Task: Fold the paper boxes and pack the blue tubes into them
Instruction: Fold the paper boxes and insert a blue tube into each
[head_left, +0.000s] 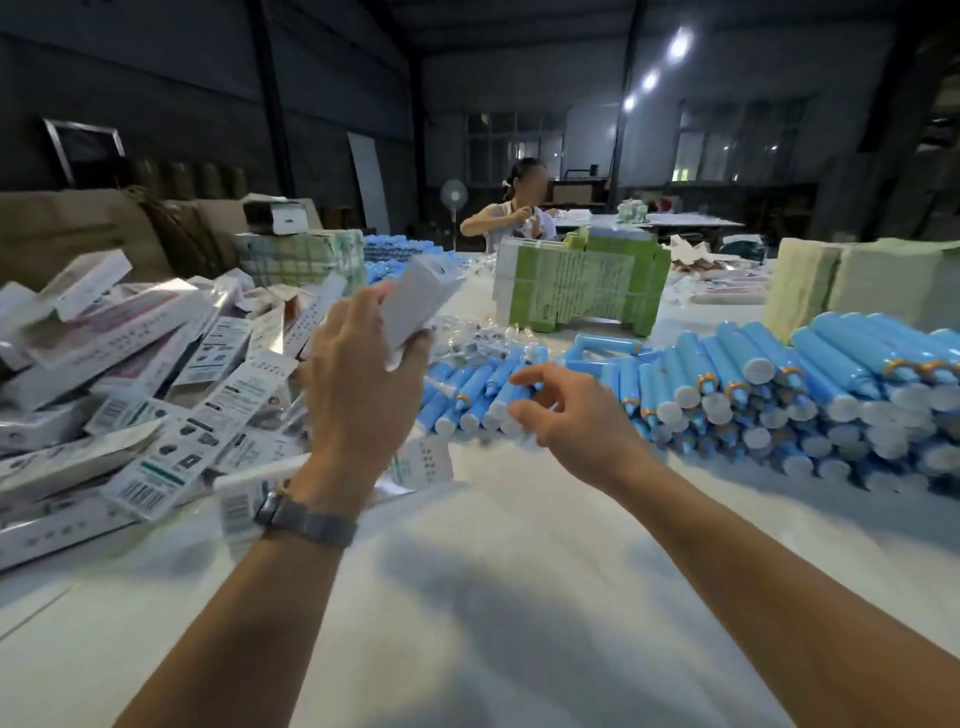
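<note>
- The left hand is raised above the white table, fingers and thumb curled round a white paper box that tilts up and away from the wrist; a grey wristwatch sits on that wrist.
- The right hand hovers just right of the left hand, holding nothing, its fingers loosely spread, thumb and forefinger apart, their tips close over the white caps of the nearest blue tubes.
- The blue tubes lie stacked in a long row to the right of the left hand, caps facing the camera, some with orange collars.
- A loose heap of printed boxes with barcodes spreads to the left of the left hand.
- Beyond the left hand stands a bundle of green flat cartons; small clear packets lie between it and the tubes.
- Further right of the green bundle is a pale stack of sheets.
- Behind the green bundle a second person sits at the far side, near a standing fan.
</note>
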